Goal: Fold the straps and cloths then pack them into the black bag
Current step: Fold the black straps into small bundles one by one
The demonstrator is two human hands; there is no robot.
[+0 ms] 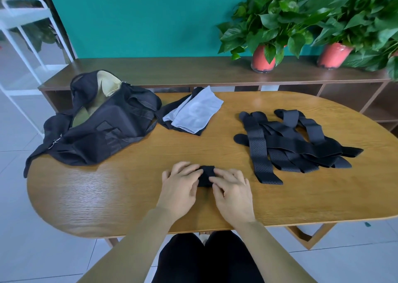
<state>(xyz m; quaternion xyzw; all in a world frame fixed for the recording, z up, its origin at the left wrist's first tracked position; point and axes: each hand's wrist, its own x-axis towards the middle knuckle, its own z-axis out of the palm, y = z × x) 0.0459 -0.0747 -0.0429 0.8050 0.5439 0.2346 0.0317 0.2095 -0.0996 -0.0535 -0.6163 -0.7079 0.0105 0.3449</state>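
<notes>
Strap (206, 175), folded small, lies on the worktop (129, 196) between the hands. Left hand (179, 186) and right hand (232, 191) pinch its sides, fingers bent, palms down, forearms converging. Early stage, by the look. Pile (290, 145) of loose straps lies just beyond the right hand, cloths (191, 112) farther ahead, unpacked. Bag (103, 121) gapes open ahead-left of the left hand, its inside mostly hidden.

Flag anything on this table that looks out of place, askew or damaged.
Nothing spilled or damaged. The black bag slumps open at the table's left end, one corner hanging over the edge. The unfolded straps lie crisscrossed in a heap on the right. Left hand and right hand pinch a folded strap.
</notes>
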